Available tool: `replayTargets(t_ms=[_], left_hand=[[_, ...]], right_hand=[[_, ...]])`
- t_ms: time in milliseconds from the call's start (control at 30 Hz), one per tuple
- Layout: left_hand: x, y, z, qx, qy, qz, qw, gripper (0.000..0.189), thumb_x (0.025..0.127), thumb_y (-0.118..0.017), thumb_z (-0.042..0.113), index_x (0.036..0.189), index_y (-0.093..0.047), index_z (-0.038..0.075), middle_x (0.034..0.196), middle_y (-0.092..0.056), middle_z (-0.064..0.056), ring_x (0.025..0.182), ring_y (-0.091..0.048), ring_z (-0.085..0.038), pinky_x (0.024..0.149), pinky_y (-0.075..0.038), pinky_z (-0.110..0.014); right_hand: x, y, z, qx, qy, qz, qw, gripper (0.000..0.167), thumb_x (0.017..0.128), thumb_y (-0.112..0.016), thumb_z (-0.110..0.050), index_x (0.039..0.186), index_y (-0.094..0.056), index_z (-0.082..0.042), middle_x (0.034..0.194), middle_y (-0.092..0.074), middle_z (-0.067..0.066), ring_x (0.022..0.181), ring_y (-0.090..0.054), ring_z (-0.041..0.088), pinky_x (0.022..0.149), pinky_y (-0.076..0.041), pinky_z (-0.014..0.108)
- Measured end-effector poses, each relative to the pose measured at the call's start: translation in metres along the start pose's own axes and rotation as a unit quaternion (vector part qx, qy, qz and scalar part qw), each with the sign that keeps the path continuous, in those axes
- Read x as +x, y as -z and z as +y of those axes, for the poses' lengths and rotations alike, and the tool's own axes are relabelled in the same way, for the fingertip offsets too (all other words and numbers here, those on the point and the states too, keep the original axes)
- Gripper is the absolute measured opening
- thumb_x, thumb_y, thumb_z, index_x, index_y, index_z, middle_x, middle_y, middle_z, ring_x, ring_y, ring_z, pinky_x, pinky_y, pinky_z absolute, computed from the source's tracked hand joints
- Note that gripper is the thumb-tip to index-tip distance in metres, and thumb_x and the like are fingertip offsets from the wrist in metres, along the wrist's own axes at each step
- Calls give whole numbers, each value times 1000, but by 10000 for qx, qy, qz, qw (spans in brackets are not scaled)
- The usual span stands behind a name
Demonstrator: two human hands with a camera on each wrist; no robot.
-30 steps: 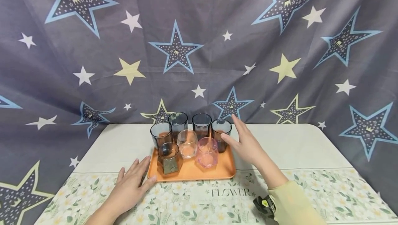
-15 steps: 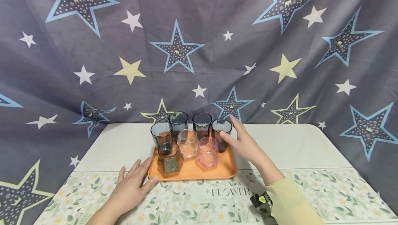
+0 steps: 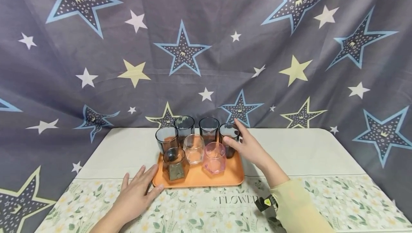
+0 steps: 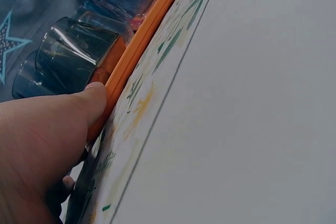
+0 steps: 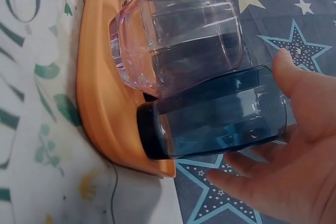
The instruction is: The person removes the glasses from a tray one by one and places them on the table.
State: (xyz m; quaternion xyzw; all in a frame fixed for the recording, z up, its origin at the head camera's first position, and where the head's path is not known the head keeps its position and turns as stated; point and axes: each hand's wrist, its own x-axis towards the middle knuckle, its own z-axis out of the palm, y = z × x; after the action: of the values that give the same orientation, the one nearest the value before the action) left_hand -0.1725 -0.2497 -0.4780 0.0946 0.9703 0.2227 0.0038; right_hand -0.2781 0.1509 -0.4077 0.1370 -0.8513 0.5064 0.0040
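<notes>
In the head view an orange tray (image 3: 199, 181) carries several glasses. My left hand (image 3: 136, 192) lies at its front left corner, fingers spread along the side; the left wrist view has the thumb (image 4: 94, 100) against the tray's rim. My right hand (image 3: 252, 149) is around the tall dark blue glass (image 3: 229, 150) at the tray's right end. In the right wrist view the thumb (image 5: 289, 69) is by that glass's rim, with the other fingers on its far side; firm contact is not clear. Beside it stands a pink faceted glass (image 5: 184, 40).
Also on the tray are a clear glass (image 3: 194, 150), a short dark grey glass (image 3: 175, 165) and more tall dark glasses (image 3: 184, 129). The tray rests on a table with a floral cloth (image 3: 338, 197). A star-patterned curtain (image 3: 206, 79) hangs behind.
My right hand has moved a little left, bringing thumb and fingers closer about the tall dark glass. The left hand and the tray have stayed nearly in place.
</notes>
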Motion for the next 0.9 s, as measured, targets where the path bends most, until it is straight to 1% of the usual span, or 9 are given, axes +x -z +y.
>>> replayTargets(t_ms=[67, 167, 300, 400, 500, 633, 733, 900], left_hand=[[0, 0, 0, 3, -24, 15, 10000, 87, 108, -58, 69, 172, -42, 11, 171, -45, -19, 163, -24, -52, 119, 5, -85], [0, 1, 0, -6, -22, 29, 10000, 87, 108, -59, 68, 171, -43, 11, 170, -46, -19, 163, -24, -52, 119, 5, -85], [0, 0, 0, -1, 30, 32, 10000, 86, 108, -61, 66, 171, -44, 11, 170, -47, -19, 163, -25, -51, 120, 5, -85], [-1, 0, 1, 9, 38, 57, 10000, 85, 108, -62, 65, 171, -44, 11, 169, -48, -19, 163, -26, -50, 121, 5, -84], [0, 0, 1, 10, 6, 87, 10000, 83, 109, -62, 63, 171, -44, 11, 169, -48, -19, 163, -26, -50, 121, 5, -84], [1, -1, 2, -1, 0, 75, 10000, 83, 109, -62, 63, 171, -45, 10, 169, -48, -19, 163, -26, -51, 121, 5, -84], [1, -1, 2, -11, 32, 35, 10000, 84, 108, -62, 64, 171, -45, 10, 169, -47, -19, 163, -26, -51, 121, 5, -84], [0, 0, 1, -43, 45, 28, 10000, 85, 108, -62, 65, 171, -44, 11, 169, -48, -19, 163, -26, -51, 120, 5, -84]], right_hand=[[1, -1, 1, 139, -56, 34, 9999, 100, 106, -78, -41, 180, -15, -17, 178, -31, 20, 161, -34, 46, 129, -31, 60], [3, -3, 2, 341, -78, 57, 9994, 101, 105, -81, -37, 179, -16, -15, 174, -39, 21, 158, -40, 45, 127, -35, 59], [5, -5, 3, 608, -110, 72, 9981, 101, 104, -83, -32, 178, -17, -10, 171, -44, 21, 155, -46, 42, 126, -39, 57], [5, -5, 4, 730, -178, 142, 9971, 101, 102, -85, -31, 177, -21, -7, 168, -49, 18, 153, -49, 40, 126, -39, 55], [5, -5, 5, 653, -259, 291, 9971, 98, 99, -88, -34, 174, -30, -8, 163, -55, 16, 151, -51, 39, 126, -39, 54], [5, -4, 6, 501, -339, 461, 9971, 92, 96, -90, -37, 168, -41, -8, 158, -59, 18, 148, -54, 40, 124, -41, 56], [5, -5, 7, 462, -351, 577, 9966, 88, 94, -92, -36, 164, -47, -7, 154, -62, 18, 142, -58, 38, 119, -46, 54], [6, -7, 8, 419, -227, 779, 9958, 81, 91, -95, -34, 157, -56, -7, 145, -67, 15, 132, -67, 33, 110, -52, 48]])
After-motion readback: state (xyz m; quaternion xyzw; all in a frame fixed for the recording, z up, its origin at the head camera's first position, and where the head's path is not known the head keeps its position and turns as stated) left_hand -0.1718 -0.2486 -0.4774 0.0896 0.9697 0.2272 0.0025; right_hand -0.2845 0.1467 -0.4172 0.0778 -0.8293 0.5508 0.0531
